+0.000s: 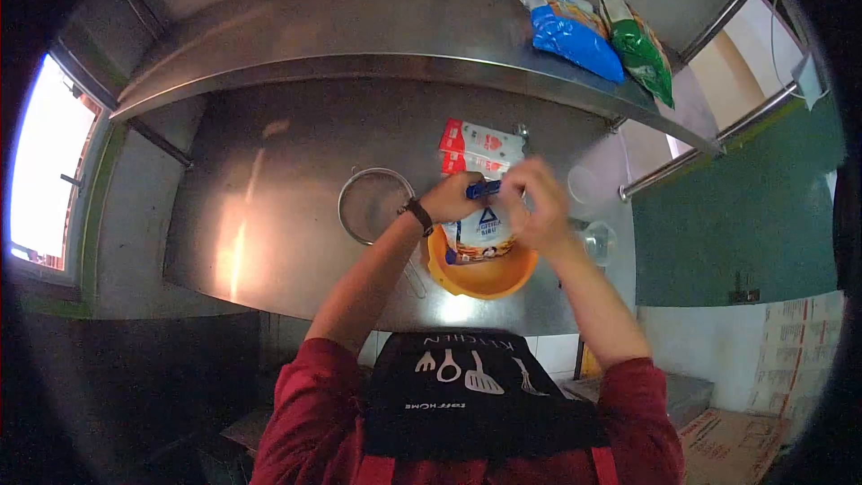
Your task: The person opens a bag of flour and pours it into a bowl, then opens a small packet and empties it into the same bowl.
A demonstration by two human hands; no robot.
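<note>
My left hand (451, 200) and my right hand (537, 202) both grip the top of a white and blue packet (483, 229), at its blue upper edge. The packet stands upright inside an orange bowl (485, 277) on the steel counter (287, 216). A dark band sits on my left wrist. Behind the packet lies a red and white packet (479, 145), partly hidden by my hands. A round metal sieve (371, 205) rests just left of my left wrist.
A steel shelf (359, 27) above the counter carries a blue bag (570, 31) and a green bag (639, 45). Clear cups (588, 216) stand right of the bowl. A bright window (49, 162) is at the left, a rail (709, 148) at the right.
</note>
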